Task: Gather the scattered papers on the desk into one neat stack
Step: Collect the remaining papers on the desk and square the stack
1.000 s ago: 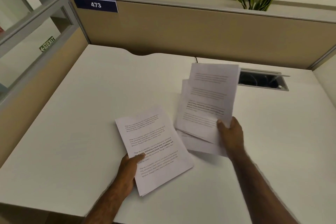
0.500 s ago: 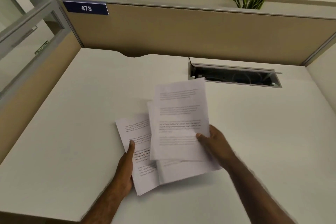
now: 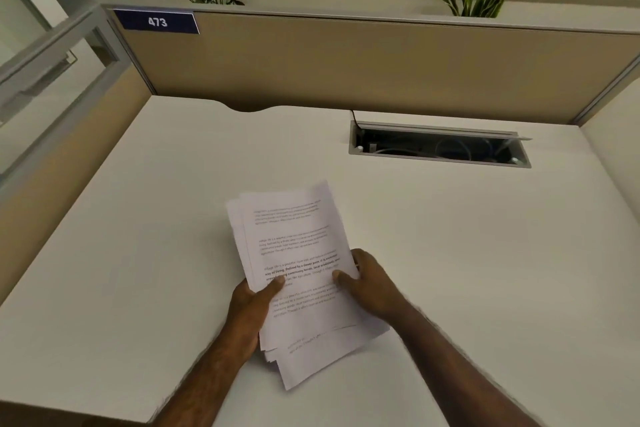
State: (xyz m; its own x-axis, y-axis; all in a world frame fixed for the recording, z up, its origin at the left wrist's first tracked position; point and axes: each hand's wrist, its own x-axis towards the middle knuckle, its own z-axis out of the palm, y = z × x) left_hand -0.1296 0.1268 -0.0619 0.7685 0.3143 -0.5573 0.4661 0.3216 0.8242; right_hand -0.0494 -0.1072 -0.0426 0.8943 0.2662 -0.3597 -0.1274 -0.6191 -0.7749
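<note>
Now we grip the papers between both sets of fingers, left hand and right hand pinching opposite sides just above the surface. Gathering looks done; sheets below our thumbs still splay, so squaring the edges remains.

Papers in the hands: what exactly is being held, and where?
Both hands hold one bundle of papers: the left hand grips its left edge, the right hand its right edge, thumbs on top.

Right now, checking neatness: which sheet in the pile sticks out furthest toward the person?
The bottom sheet, its corner jutting past the stack toward the near desk edge.
</note>
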